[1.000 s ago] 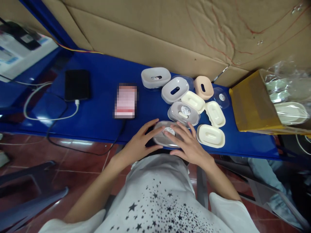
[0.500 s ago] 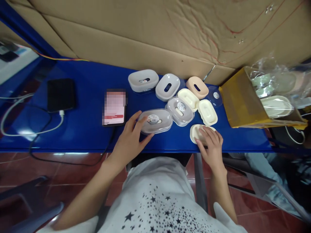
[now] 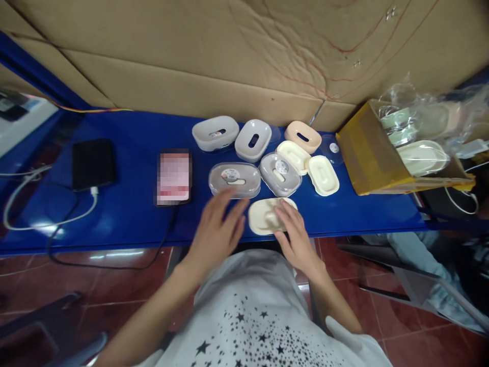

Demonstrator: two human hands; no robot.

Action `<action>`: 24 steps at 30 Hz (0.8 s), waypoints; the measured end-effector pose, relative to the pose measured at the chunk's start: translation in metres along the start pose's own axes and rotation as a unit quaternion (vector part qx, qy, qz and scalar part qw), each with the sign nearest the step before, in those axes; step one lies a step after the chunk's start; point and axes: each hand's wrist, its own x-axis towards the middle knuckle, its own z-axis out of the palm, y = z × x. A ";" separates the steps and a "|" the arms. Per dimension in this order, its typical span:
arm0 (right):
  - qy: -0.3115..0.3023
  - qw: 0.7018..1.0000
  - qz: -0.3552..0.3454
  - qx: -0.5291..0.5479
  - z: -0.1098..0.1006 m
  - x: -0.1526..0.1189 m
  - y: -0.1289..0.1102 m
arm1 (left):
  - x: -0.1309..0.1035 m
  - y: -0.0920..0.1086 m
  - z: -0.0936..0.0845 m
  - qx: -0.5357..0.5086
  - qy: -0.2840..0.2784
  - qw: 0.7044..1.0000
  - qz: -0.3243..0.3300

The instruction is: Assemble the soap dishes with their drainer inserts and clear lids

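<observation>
A cream oval dish [image 3: 262, 216] lies at the table's front edge, with the fingers of my right hand [image 3: 296, 232] spread over its right end. My left hand [image 3: 221, 224], slightly blurred, is open left of that dish, its fingertips near the lower edge of a grey lidded box [image 3: 250, 183] with a round sticker. Beside this box is a second grey lidded box [image 3: 294, 181]. Behind them stand two grey oval dishes [image 3: 198, 135] [image 3: 244, 148] and a peach dish [image 3: 313, 137]. Two cream trays [image 3: 284, 148] [image 3: 330, 178] lie to the right.
On the blue table [image 3: 130, 219], a phone [image 3: 173, 178] and a black device [image 3: 92, 163] with cables lie at the left. A clear lid [image 3: 333, 149] is beside an open cardboard box [image 3: 353, 158] holding wrapped dishes. Behind rises a cardboard wall [image 3: 153, 66].
The cream dish under my right hand has moved left along the front edge. My left hand has come off the grey lidded box and back toward me. The camera view has shifted slightly.
</observation>
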 end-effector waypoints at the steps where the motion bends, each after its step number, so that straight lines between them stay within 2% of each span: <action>1: 0.016 1.000 -0.004 0.014 -0.003 0.006 0.003 | -0.005 0.007 0.001 -0.012 -0.028 0.999 0.040; 3: 0.055 0.998 0.008 0.002 -0.016 0.020 0.021 | -0.013 0.017 0.006 -0.023 -0.082 0.992 0.092; 5: 0.072 0.995 0.035 -0.054 -0.035 0.039 0.051 | -0.017 0.020 0.009 -0.022 -0.105 0.989 0.099; 8: 0.022 0.986 0.067 -0.152 -0.064 0.077 0.100 | -0.019 0.014 0.010 -0.027 -0.099 0.990 0.095; 10: 0.006 0.983 0.076 -0.167 -0.075 0.108 0.127 | -0.020 0.008 0.008 -0.034 -0.082 0.992 0.092; 14: -0.021 0.983 0.085 -0.163 -0.072 0.169 0.163 | -0.027 -0.004 0.001 -0.058 -0.055 0.994 0.070; 17: -0.038 0.982 0.100 -0.155 -0.062 0.199 0.177 | -0.034 -0.011 -0.003 -0.092 -0.053 0.993 0.055; 19: -0.026 0.983 0.110 -0.147 -0.060 0.206 0.180 | -0.037 -0.014 -0.005 -0.116 -0.059 0.990 0.043; 22: 0.036 0.984 0.118 -0.130 -0.068 0.194 0.169 | -0.039 -0.017 -0.006 -0.147 -0.069 0.986 0.026; 24: 0.087 0.983 0.114 -0.116 -0.078 0.170 0.147 | -0.038 -0.017 -0.005 -0.156 -0.072 0.985 0.013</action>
